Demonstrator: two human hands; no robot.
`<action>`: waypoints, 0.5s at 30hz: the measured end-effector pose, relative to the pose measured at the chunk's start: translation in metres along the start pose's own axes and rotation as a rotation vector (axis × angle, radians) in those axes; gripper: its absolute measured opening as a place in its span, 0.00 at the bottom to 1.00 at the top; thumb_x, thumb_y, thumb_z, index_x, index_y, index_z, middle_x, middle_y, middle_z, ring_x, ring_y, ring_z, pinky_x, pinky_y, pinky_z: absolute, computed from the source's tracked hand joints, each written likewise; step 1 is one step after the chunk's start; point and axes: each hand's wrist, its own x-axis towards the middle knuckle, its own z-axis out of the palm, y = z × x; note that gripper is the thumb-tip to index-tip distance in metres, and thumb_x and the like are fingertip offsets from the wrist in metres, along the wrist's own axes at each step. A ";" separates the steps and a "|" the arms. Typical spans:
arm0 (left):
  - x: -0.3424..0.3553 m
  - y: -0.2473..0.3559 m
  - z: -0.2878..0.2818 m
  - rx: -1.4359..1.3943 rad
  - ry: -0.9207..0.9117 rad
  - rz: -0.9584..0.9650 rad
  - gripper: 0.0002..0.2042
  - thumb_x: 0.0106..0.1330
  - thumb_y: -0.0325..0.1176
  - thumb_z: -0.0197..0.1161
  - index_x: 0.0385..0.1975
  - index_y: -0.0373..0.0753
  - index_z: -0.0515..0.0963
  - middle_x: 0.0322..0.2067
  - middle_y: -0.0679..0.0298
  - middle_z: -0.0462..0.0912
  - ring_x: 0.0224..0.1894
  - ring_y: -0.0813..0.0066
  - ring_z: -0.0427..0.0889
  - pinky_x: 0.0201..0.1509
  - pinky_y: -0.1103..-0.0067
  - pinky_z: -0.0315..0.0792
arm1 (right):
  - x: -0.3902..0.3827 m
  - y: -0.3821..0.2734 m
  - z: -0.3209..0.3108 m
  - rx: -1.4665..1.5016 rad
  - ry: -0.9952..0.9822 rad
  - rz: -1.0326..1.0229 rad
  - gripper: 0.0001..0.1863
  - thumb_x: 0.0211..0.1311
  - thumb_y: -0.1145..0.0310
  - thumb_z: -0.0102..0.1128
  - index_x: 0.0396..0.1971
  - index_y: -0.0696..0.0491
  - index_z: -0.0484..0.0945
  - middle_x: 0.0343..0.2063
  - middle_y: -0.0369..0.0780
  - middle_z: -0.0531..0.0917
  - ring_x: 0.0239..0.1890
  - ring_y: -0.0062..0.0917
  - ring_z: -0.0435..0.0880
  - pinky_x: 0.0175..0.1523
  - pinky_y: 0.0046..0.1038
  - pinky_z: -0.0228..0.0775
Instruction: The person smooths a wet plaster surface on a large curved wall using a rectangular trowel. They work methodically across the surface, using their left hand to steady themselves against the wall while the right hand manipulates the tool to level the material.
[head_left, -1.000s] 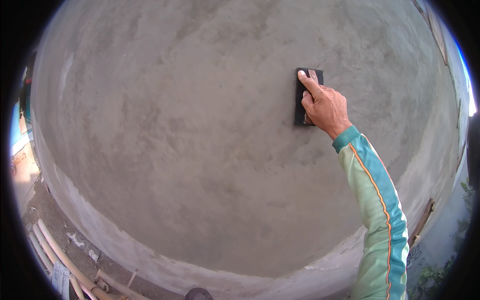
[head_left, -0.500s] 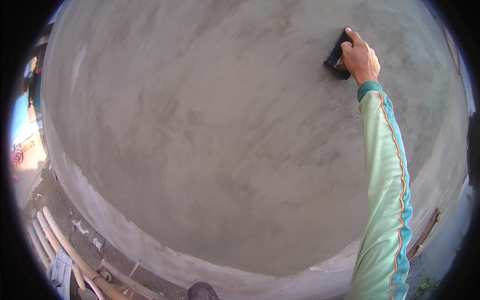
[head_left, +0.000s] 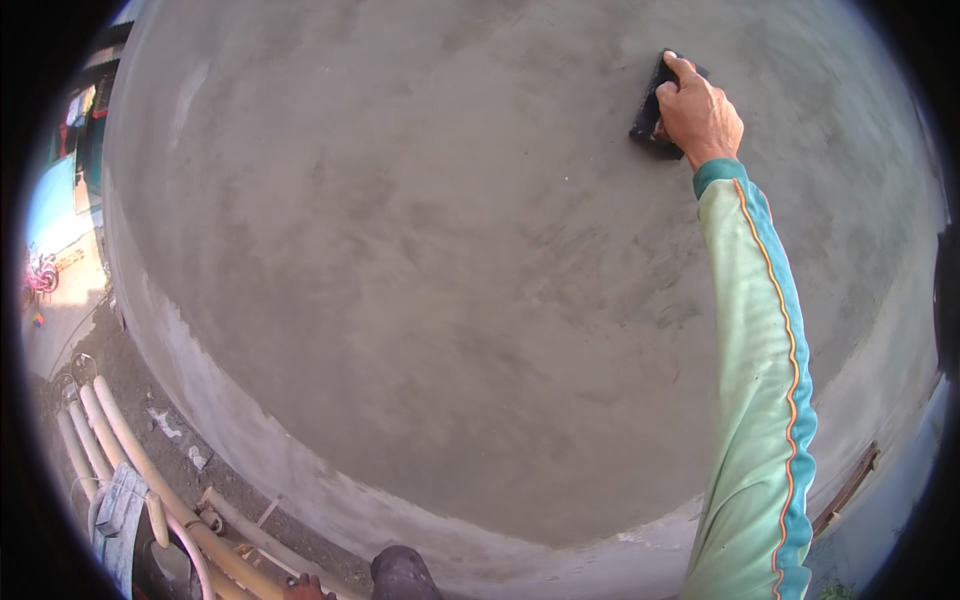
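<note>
My right hand is stretched far up and grips a dark rectangular float, pressed flat against a grey, freshly plastered wall. The arm wears a light green sleeve with teal and orange stripes. A tip of my left hand shows at the bottom edge, low beside bamboo poles; what it holds cannot be made out.
Bamboo scaffold poles run along the lower left, with the ground far below. A dark rounded shoe tip shows at the bottom. A street and colourful objects lie at the far left. A wooden piece leans at the lower right.
My right hand has swept the float upward and to the right across the wall, then eased slightly back left. The view has tilted, showing more poles at the lower left.
</note>
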 end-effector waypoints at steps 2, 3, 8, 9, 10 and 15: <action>0.000 0.000 0.000 0.009 -0.038 -0.017 0.27 0.68 0.52 0.63 0.60 0.40 0.78 0.59 0.51 0.82 0.62 0.48 0.80 0.71 0.59 0.69 | 0.023 -0.002 -0.007 0.045 -0.061 0.117 0.26 0.68 0.63 0.48 0.65 0.33 0.78 0.32 0.39 0.92 0.38 0.40 0.91 0.43 0.44 0.81; -0.001 0.001 0.000 0.013 -0.059 -0.024 0.26 0.68 0.52 0.63 0.59 0.40 0.79 0.58 0.51 0.83 0.62 0.48 0.80 0.71 0.59 0.69 | 0.016 -0.011 -0.002 0.046 -0.067 0.091 0.26 0.68 0.63 0.48 0.65 0.34 0.78 0.32 0.39 0.92 0.39 0.40 0.91 0.43 0.45 0.81; -0.001 0.003 -0.009 0.076 -0.091 0.005 0.27 0.68 0.52 0.63 0.60 0.39 0.78 0.58 0.52 0.82 0.62 0.50 0.80 0.70 0.59 0.69 | -0.101 -0.099 0.046 0.020 -0.026 -0.468 0.25 0.66 0.68 0.55 0.62 0.37 0.80 0.27 0.42 0.89 0.29 0.40 0.90 0.32 0.42 0.80; 0.000 0.003 -0.010 0.073 -0.106 0.005 0.27 0.68 0.51 0.63 0.60 0.39 0.77 0.59 0.53 0.81 0.62 0.50 0.79 0.71 0.59 0.69 | -0.116 -0.117 0.048 -0.032 -0.215 -0.553 0.26 0.65 0.68 0.55 0.63 0.37 0.80 0.26 0.42 0.88 0.28 0.40 0.90 0.32 0.41 0.80; 0.000 0.004 -0.012 0.070 -0.106 0.009 0.27 0.68 0.51 0.63 0.61 0.39 0.77 0.59 0.52 0.81 0.63 0.50 0.79 0.71 0.59 0.69 | -0.120 -0.128 0.043 -0.087 -0.402 -0.628 0.26 0.66 0.67 0.55 0.64 0.37 0.80 0.28 0.42 0.89 0.29 0.40 0.90 0.33 0.41 0.80; 0.004 0.001 -0.006 0.057 -0.054 0.016 0.29 0.69 0.52 0.62 0.63 0.38 0.76 0.60 0.52 0.80 0.64 0.51 0.78 0.73 0.60 0.67 | -0.024 -0.114 0.003 -0.073 -0.064 -0.279 0.25 0.68 0.64 0.49 0.64 0.34 0.79 0.34 0.44 0.91 0.40 0.44 0.91 0.45 0.45 0.81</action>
